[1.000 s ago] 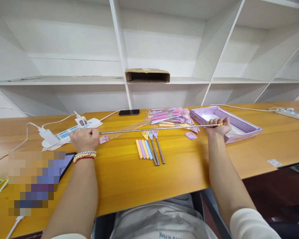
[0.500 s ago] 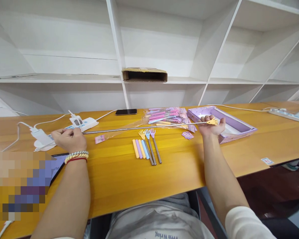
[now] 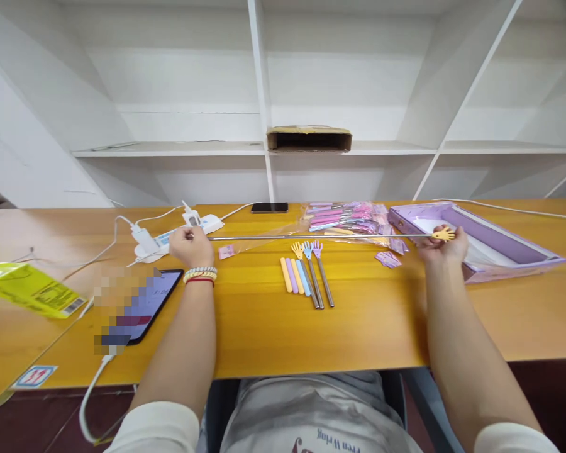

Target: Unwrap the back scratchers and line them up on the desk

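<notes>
A telescopic back scratcher (image 3: 321,237) is stretched out long between my hands, level above the table. My left hand (image 3: 192,246) is closed round the end of its metal rod. At the other end, my right hand (image 3: 446,246) holds it by the yellow hand-shaped head, fingers curled underneath. Below the rod lie three short back scratchers (image 3: 321,277) with yellow, blue and purple heads. Beside them is a row of coloured handle sleeves (image 3: 292,277) in yellow, purple and blue. Behind the rod, a clear bag (image 3: 344,216) holds several more back scratchers.
A purple box tray (image 3: 509,236) stands right, by small purple cards (image 3: 387,259). A black phone (image 3: 270,207) lies at the back. Left are a power strip (image 3: 163,242) with cables, a lit tablet (image 3: 158,302) and a yellow carton (image 3: 31,289). A cardboard box (image 3: 309,139) sits on the shelf.
The view has swung left, so the yellow carton now shows. Both hands still hold the extended back scratcher, which now looks more level.
</notes>
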Demonstrator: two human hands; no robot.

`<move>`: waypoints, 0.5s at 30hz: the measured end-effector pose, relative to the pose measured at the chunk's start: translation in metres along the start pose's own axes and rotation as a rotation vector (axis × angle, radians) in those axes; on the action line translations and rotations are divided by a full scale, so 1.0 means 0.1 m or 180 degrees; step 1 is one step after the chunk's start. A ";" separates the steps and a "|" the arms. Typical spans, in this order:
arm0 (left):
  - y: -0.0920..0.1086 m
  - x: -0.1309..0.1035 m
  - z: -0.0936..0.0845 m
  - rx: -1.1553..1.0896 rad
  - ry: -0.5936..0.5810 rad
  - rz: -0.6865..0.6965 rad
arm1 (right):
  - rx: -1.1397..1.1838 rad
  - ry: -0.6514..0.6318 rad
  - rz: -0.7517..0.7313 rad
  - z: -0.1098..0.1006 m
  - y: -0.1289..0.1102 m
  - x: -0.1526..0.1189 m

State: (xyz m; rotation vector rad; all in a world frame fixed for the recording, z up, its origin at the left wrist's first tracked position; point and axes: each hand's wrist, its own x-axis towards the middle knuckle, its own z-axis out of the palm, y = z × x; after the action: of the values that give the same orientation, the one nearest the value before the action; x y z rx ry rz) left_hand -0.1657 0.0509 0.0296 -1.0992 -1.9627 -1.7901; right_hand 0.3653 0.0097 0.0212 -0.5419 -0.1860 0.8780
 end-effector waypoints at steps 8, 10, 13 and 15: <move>0.21 -0.10 -0.02 -0.0451 0.0207 -0.0195 | 0.0023 0.0371 -0.0051 -0.15 -0.07 0.14; 0.24 -0.08 -0.04 -0.0496 0.0236 -0.0269 | -0.0009 0.0436 -0.0019 -0.17 -0.06 0.16; 0.18 -0.01 -0.02 -0.0567 0.0318 -0.0458 | -0.0024 0.0359 -0.0019 -0.13 -0.03 0.11; 0.06 0.06 0.02 -0.0642 0.0065 -0.0547 | -0.0012 0.0203 -0.0081 -0.07 -0.02 0.04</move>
State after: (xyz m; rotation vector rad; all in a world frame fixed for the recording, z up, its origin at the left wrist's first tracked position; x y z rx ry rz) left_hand -0.1654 0.0543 0.0375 -0.9902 -1.9508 -2.1196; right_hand 0.3724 0.0092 0.0162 -0.5692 -0.1363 0.8347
